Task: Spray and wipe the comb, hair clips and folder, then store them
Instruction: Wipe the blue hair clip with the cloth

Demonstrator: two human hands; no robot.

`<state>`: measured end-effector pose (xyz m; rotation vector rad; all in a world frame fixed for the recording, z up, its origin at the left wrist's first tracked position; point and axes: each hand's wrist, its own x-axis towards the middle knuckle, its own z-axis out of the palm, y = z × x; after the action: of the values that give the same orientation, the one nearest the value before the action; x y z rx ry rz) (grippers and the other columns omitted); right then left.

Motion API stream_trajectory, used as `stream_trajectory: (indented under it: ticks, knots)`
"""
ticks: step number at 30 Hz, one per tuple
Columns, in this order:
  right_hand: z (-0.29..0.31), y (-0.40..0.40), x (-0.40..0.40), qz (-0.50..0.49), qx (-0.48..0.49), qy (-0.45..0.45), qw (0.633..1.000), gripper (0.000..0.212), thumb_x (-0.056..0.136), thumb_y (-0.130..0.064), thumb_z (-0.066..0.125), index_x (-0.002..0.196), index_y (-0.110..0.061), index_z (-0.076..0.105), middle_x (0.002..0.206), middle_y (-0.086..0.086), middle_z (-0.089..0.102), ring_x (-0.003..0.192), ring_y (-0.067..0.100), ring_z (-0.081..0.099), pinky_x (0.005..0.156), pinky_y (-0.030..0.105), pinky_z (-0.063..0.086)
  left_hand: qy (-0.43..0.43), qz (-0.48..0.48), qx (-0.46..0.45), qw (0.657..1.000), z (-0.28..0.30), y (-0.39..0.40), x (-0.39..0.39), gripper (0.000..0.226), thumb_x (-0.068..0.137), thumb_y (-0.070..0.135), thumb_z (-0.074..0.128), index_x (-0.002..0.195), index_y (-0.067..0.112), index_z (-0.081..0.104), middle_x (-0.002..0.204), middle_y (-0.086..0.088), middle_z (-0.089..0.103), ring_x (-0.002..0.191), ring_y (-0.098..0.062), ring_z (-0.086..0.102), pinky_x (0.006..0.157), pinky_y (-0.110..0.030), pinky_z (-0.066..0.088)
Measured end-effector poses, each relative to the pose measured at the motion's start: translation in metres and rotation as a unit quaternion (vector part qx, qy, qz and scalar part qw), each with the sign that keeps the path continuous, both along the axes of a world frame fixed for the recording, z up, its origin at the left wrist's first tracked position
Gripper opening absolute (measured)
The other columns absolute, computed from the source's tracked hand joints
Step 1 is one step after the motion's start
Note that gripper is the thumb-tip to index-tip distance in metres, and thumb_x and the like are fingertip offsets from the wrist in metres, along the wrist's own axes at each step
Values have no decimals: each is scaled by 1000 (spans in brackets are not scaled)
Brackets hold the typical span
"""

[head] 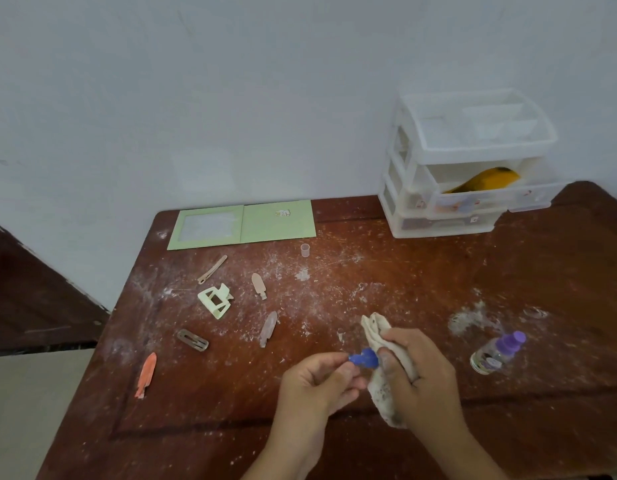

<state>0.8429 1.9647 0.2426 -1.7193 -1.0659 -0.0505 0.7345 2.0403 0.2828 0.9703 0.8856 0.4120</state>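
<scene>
A small blue hair clip [364,358], rounded and glossy, was pinched in the left hand [317,384], its long axis running roughly from 9 to 3 o'clock with the far end buried in a soiled white cloth [386,382]. The right hand [421,372] curled around that cloth, its grip pressed onto the clip. The scuffed, reddish-brown bench [334,271], dusted with white powder, stood against a pale wall [230,98]. At 10 o'clock from the hands lay a pale green claw clip [215,301], other clips and an open green folder [243,224]. A purple-capped spray bottle [497,353] lay tipped at 3 o'clock. A clear drawer unit [469,164] at 1 o'clock held what may be an orange comb [487,180].
</scene>
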Motion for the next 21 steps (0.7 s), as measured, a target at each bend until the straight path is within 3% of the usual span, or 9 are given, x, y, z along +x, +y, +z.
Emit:
stream_trajectory:
  ticks: [3, 7, 11, 16, 19, 21]
  knots:
    - [4, -4, 9, 47, -14, 1, 999, 17, 77, -24, 46, 92, -27, 54, 91, -29, 54, 84, -15, 51, 70, -2, 37, -2, -14, -1, 1000, -1, 2, 0, 16, 84, -2, 55, 80, 9, 65, 56, 1, 70, 51, -5, 65, 48, -14, 50]
    - [5, -4, 16, 127, -51, -53, 989, 17, 81, -20, 50, 96, -24, 57, 91, -11, 54, 80, -1, 52, 67, 4, 40, -13, -50, 34, 998, 3, 2, -1, 28, 84, -3, 55, 69, 15, 71, 57, -2, 70, 53, -7, 65, 49, -14, 51]
    - [7, -3, 15, 154, -85, -91, 980, 16, 81, -18, 51, 96, -23, 56, 78, 2, 57, 70, 2, 46, 62, 3, 34, 13, -93, 99, 991, 0, 2, -3, 30, 88, -2, 50, 68, 12, 68, 54, 2, 66, 51, -6, 62, 50, -15, 49]
    - [1, -2, 6, 78, -56, -91, 991, 15, 78, -16, 47, 89, -18, 55, 75, 3, 55, 69, 0, 45, 63, 2, 35, 44, -51, 139, 988, -1, -5, 2, 34, 86, -10, 46, 60, 8, 60, 40, -1, 57, 36, -6, 53, 39, -15, 42]
    - [-1, -6, 17, -33, -26, -19, 999, 23, 76, -22, 46, 83, -9, 64, 78, -2, 58, 80, -13, 48, 73, -4, 33, 28, 26, 116, 993, 0, -7, 2, 31, 86, -12, 46, 65, 7, 60, 41, -2, 58, 35, -7, 54, 36, -15, 43]
    - [-1, -11, 20, -31, -17, 37, 999, 19, 76, -29, 47, 84, -21, 62, 83, -14, 59, 84, -16, 50, 72, -4, 35, 14, 58, 96, 994, 0, -4, 0, 28, 86, -10, 46, 70, 6, 61, 44, -3, 61, 38, -8, 58, 38, -15, 46]
